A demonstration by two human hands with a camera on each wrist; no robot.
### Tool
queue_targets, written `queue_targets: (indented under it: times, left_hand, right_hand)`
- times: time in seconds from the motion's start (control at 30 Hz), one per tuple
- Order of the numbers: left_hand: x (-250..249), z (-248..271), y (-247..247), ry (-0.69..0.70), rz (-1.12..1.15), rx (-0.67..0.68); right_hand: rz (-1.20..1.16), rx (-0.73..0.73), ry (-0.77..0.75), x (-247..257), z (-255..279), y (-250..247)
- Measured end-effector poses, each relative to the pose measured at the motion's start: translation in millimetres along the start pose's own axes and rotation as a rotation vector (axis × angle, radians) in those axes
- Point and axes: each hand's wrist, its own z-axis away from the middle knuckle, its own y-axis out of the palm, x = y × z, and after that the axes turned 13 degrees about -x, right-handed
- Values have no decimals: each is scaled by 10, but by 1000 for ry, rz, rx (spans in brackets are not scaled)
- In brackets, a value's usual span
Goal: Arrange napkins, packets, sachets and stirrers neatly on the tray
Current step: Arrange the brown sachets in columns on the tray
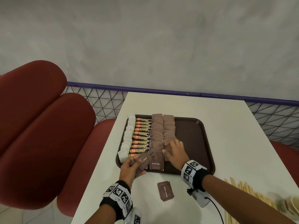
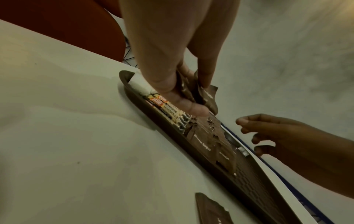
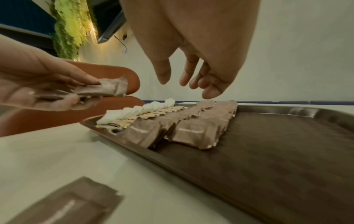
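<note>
A dark brown tray (image 1: 197,143) lies on the white table (image 1: 226,126). On its left half run a row of white napkins (image 1: 127,138), a row of orange-and-yellow granules sachets (image 1: 141,138) and two rows of brown sugar packets (image 1: 159,136). My left hand (image 1: 129,167) grips a small stack of brown sugar packets (image 1: 143,164) over the tray's near left corner; the same stack (image 2: 199,92) shows in the left wrist view. My right hand (image 1: 174,151) hovers with relaxed fingers just above the right packet row (image 3: 203,128), holding nothing. One loose packet (image 1: 165,191) lies on the table.
Wooden stirrers (image 1: 246,191) lie in a loose pile at the table's right front edge. Red padded seats (image 1: 40,126) stand to the left and a wire mesh railing (image 1: 103,101) runs behind the table. The tray's right half (image 3: 277,144) is bare.
</note>
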Motion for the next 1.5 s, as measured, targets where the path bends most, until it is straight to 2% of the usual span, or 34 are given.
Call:
queue_targets:
  times: [0.13,0.3,0.47,0.57,0.7,0.77,0.87,1.07,1.23,1.37,1.5]
  left_hand:
    - [-10,54,60,8,-26,42]
    - [-27,106,81,23,-58,93]
    - [-42,110,32,22,-78,107]
    - [-18,67,3,8,-87,74]
    - [3,34,-4,-43,-55,73]
    - [3,37,4,-51,-48,92]
    - [18,34,13,-21,-80,87]
    - [78,-33,-43,38,-94,93]
    - [54,-40,-68,71,-92,99]
    - [47,-53,-103,64,-83,69]
    - [8,-41,-147,13,-46,66]
  right_hand:
    - [-156,146,-28,143,79,77]
    - [-403,336,52,269,164,182]
    - [-422,376,101,286,169,179]
    - [-392,319,108,277,161,126]
    - [-174,61,93,149,115,12]
    - [-97,-32,158,48,73,-44]
    - [-140,-121,272,-111,28,-147]
    - [-131,-123,422,-361,33,-266]
    - [-92,26,479,-376,77,-177]
    - [35,119,440,-335,71,-14]
    - [251,146,339,-287,42,71]
